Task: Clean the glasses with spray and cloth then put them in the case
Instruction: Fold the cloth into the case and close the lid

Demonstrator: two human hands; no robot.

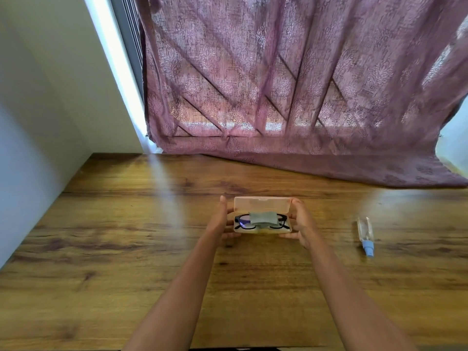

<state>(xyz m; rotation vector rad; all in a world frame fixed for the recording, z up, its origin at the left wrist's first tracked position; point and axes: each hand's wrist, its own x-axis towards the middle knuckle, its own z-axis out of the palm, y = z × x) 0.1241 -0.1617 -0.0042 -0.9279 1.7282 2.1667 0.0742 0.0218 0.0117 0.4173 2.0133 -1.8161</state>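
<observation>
A pale translucent glasses case (262, 204) stands open on the wooden table (126, 249), its lid tilted up at the back. Black-framed glasses (243, 221) lie inside it, with a folded grey cloth (263, 218) on top of them. My left hand (219, 221) grips the case's left end and my right hand (302, 222) grips its right end. A small clear spray bottle (366, 235) with a blue nozzle lies on its side on the table, well to the right of my right hand.
A mauve patterned curtain (291, 97) hangs behind the table, its hem resting on the far edge. A white wall (38, 110) borders the table on the left.
</observation>
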